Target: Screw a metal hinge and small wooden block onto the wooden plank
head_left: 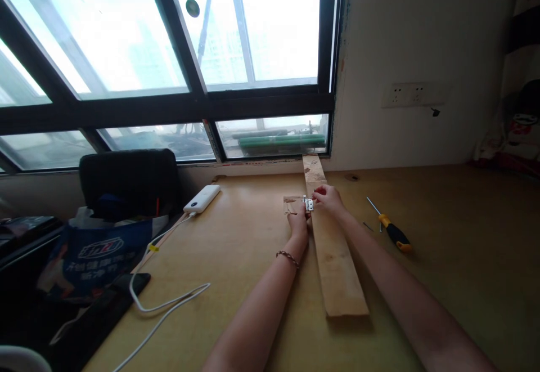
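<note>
A metal hinge (309, 205) lies over the joint between a small wooden piece (290, 203) and a long wooden board (337, 265). My left hand (298, 225) is closed at the hinge, its fingers pressing the hinge and the edge of the small piece. Over the board, just right of the hinge, my right hand (329, 198) makes a pinch. Whatever sits between those fingertips is too small to make out.
On the table (244, 248), a yellow and black screwdriver (394, 232) lies to the right beside small screws (368, 226). A white power bank (202, 198) with a cable (169, 304) is at the left. Behind stand a black chair (129, 178) and a blue bag (97, 254).
</note>
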The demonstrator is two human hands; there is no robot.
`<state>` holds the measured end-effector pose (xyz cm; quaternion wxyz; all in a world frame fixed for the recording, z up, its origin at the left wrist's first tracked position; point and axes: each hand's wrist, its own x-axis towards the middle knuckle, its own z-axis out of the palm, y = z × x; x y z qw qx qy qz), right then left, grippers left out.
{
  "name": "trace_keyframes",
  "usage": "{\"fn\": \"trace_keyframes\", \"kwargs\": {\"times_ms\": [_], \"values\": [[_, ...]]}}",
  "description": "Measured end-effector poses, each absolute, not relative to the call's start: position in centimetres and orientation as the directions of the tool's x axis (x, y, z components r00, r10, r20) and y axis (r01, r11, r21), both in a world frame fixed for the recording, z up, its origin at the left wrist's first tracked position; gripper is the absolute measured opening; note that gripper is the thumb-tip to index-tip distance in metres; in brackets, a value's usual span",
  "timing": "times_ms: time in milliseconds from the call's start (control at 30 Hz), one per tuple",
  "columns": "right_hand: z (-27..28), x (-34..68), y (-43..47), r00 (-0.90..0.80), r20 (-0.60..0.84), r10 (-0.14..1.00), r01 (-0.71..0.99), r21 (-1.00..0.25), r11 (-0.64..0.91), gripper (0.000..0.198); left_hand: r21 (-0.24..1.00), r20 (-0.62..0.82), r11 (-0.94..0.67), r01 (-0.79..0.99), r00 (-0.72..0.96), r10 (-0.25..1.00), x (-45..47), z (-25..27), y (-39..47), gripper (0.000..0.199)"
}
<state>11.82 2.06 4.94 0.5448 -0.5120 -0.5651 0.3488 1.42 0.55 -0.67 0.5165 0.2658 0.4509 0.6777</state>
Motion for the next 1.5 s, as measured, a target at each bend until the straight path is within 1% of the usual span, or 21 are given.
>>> {"fn": "trace_keyframes", "kwargs": {"times_ms": [67,167,400,633,733,800,933,1100,1267,1500], "values": [[4.0,11.3,2.8,0.136,0.305,0.943,0.308,-0.917,0.252,0.008,0.886,-0.075,-0.081,-0.457,-0.314,0.946,1.4,-0.8,0.6,0.033],[3.0,11.3,3.0,0.139,0.377,0.916,0.413,-0.862,0.292,0.005,0.891,-0.050,-0.100,-0.444,-0.316,0.948,1.4,-0.9,0.5,0.034],[3.3,11.4,2.2,0.116,0.485,0.867,0.506,-0.780,0.368,0.006,0.898,-0.032,-0.117,-0.424,-0.329,0.944,1.3,-0.6,0.2,0.035],[4.2,11.1,1.4,0.117,0.547,0.829,0.604,-0.702,0.378,0.006,0.887,-0.039,-0.082,-0.455,-0.252,0.967,1.3,-0.3,0.0,0.035],[4.4,11.1,1.3,0.203,0.561,0.803,0.600,-0.719,0.350,0.008,0.880,-0.051,-0.084,-0.468,-0.269,0.962,1.4,-0.3,-0.1,0.036],[4.4,11.2,1.3,0.250,0.530,0.810,0.569,-0.757,0.319,0.009,0.878,-0.060,-0.082,-0.472,-0.279,0.959,1.5,-0.3,0.0,0.036],[4.3,11.3,1.5,0.200,0.490,0.848,0.571,-0.762,0.306,0.009,0.883,-0.045,-0.098,-0.458,-0.292,0.955,1.4,-0.5,0.1,0.036],[4.4,11.2,1.4,0.198,0.487,0.851,0.599,-0.747,0.289,0.008,0.896,-0.041,-0.107,-0.430,-0.321,0.946,1.3,-0.8,0.2,0.037],[4.8,11.1,1.1,0.190,0.487,0.853,0.613,-0.737,0.284,0.007,0.889,-0.063,-0.103,-0.445,-0.343,0.937,1.4,-0.7,0.2,0.035],[4.7,11.2,1.1,0.166,0.496,0.852,0.583,-0.747,0.321,0.008,0.897,-0.035,-0.101,-0.431,-0.297,0.954,1.3,-0.6,0.1,0.037]]}}
